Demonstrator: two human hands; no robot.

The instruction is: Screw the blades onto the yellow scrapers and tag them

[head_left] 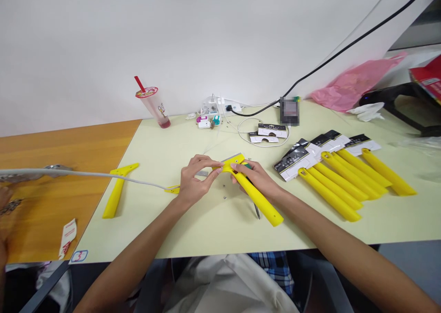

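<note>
Over the middle of the table, a yellow scraper is held in both hands, its handle slanting down to the right and a metal blade edge along its head. My left hand pinches the left end of the head with thumb and fingertips. Gripping the head near the neck, my right hand has its thumb on top. A screwdriver shaft sticks out below the right hand, with a bit of green by its fingers. Small screws lie beneath the scraper. Another yellow piece is partly hidden by my left hand.
A yellow scraper lies at left. Several scrapers with card sleeves lie at right. Behind are loose cards, a power strip with cables and a drink cup. A grey cable crosses the left. Someone's hand shows far left.
</note>
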